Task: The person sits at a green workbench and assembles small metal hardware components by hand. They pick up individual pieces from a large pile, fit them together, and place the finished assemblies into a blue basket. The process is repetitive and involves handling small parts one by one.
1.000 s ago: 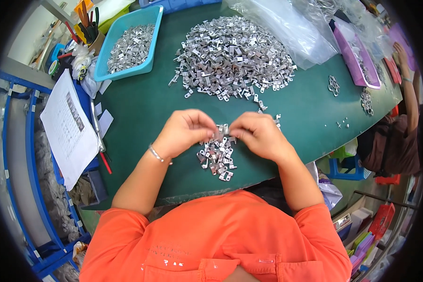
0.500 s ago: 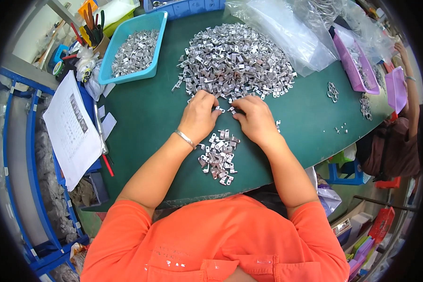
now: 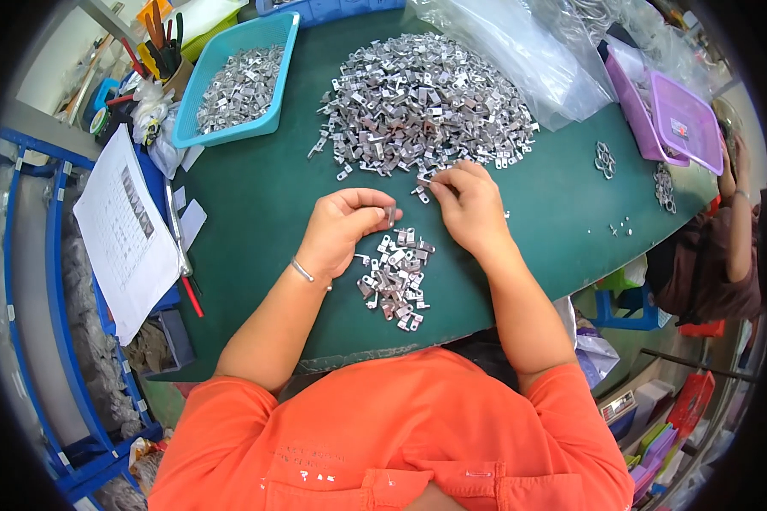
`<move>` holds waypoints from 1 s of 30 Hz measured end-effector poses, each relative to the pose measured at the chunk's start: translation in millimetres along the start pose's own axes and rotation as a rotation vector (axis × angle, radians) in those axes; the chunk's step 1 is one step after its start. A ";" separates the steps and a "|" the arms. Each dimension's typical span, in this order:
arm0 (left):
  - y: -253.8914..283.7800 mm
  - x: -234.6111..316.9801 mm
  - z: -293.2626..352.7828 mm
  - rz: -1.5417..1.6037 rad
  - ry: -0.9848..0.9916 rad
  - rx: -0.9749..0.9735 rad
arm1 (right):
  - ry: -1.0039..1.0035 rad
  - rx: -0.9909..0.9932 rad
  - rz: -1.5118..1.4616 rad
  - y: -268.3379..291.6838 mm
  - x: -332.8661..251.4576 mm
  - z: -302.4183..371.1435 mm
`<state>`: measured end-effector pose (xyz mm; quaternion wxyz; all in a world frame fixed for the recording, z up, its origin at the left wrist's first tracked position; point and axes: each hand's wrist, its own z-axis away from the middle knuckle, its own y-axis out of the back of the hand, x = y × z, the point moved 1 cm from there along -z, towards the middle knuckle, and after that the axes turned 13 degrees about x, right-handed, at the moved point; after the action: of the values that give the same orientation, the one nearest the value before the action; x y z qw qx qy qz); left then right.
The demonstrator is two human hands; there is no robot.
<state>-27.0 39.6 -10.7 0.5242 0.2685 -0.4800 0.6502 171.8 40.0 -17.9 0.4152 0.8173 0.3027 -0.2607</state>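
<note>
A large heap of small bent metal brackets (image 3: 426, 102) lies on the green table (image 3: 256, 247). A smaller group of the same brackets (image 3: 396, 281) sits nearer to me, between my forearms. My left hand (image 3: 341, 228) is closed, with one metal bracket (image 3: 391, 216) pinched between thumb and fingers, just above the smaller group. At the near edge of the big heap, my right hand (image 3: 470, 204) pinches another bracket (image 3: 424, 180) with thumb and forefinger. The undersides of both hands are hidden.
A turquoise basket (image 3: 290, 68) of metal parts stands at the far left, beside a printed sheet (image 3: 123, 247). Clear plastic bags (image 3: 520, 60) and a purple basket (image 3: 635, 111) lie at the far right. A co-worker's arm (image 3: 741, 213) shows at the right edge.
My left hand has drawn back from the heap toward me with a bracket. My right hand stays by the heap's near edge. The co-worker's purple tray has moved left, over the purple basket.
</note>
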 end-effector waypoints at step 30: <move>85.1 85.7 -52.7 0.594 -0.428 0.371 | 0.167 0.036 0.188 7.6 -8.2 17.0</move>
<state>-125.1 124.5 12.4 0.1444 0.3375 -0.5095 0.7782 168.6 19.9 -17.1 0.3965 0.8682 0.2536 -0.1570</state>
